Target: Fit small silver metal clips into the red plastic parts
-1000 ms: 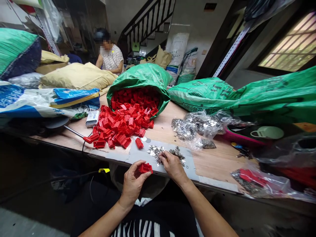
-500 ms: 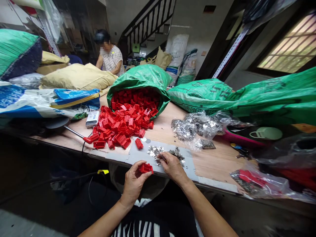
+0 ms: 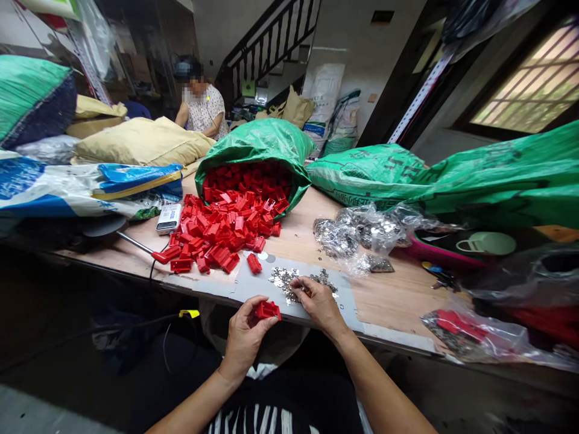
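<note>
Just off the table's front edge, my left hand (image 3: 247, 333) grips a red plastic housing (image 3: 268, 310) between thumb and fingers, its hollow side facing up. My right hand (image 3: 319, 304) is over the small flat metal pieces (image 3: 283, 281) on the grey sheet (image 3: 248, 290). Its thumb and fingers are pinched together; whatever is between them is too small to make out. A second cluster of darker metal pieces (image 3: 324, 279) lies just behind that hand. One loose red housing (image 3: 254, 263) rests at the sheet's back left.
A green sack (image 3: 262, 138) spills a heap of red housings (image 3: 221, 223) across the table. Clear bags of metal parts (image 3: 362, 232) lie right of it. A red-handled tool (image 3: 166, 254) sits at the left edge. Across the table, a person (image 3: 205, 108) sits behind tan sacks (image 3: 145, 141).
My right hand has shifted slightly right and its fingers have curled in more over the metal pieces. My left hand holds the red housing almost unmoved.
</note>
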A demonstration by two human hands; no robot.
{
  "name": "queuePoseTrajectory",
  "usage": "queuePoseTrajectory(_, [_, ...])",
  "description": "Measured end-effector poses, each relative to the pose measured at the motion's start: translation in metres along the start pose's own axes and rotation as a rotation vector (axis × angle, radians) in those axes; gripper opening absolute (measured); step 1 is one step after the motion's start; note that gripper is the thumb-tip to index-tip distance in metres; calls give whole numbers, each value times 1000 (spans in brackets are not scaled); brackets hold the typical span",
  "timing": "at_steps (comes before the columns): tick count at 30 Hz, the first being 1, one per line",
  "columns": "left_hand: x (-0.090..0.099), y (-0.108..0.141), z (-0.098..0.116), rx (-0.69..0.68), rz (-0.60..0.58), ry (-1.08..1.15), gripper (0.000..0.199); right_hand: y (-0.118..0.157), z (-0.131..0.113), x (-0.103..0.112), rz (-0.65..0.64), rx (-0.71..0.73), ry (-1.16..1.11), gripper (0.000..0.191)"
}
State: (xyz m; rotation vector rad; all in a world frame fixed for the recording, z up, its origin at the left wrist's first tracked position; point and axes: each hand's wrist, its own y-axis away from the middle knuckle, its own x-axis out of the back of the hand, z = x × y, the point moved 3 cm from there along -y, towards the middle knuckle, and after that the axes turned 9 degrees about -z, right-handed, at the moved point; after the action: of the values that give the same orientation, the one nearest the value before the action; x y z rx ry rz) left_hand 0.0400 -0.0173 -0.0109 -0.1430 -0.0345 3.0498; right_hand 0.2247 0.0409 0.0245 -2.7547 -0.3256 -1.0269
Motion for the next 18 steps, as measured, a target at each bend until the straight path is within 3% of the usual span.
queuePoseTrajectory(8, [-2, 1, 2, 20, -7, 53, 40, 3, 9, -1, -28, -119, -214, 15])
queuePoseTrajectory(18, [-1, 1, 3, 35, -1, 98, 42, 30, -6, 1, -77, -2, 94, 15])
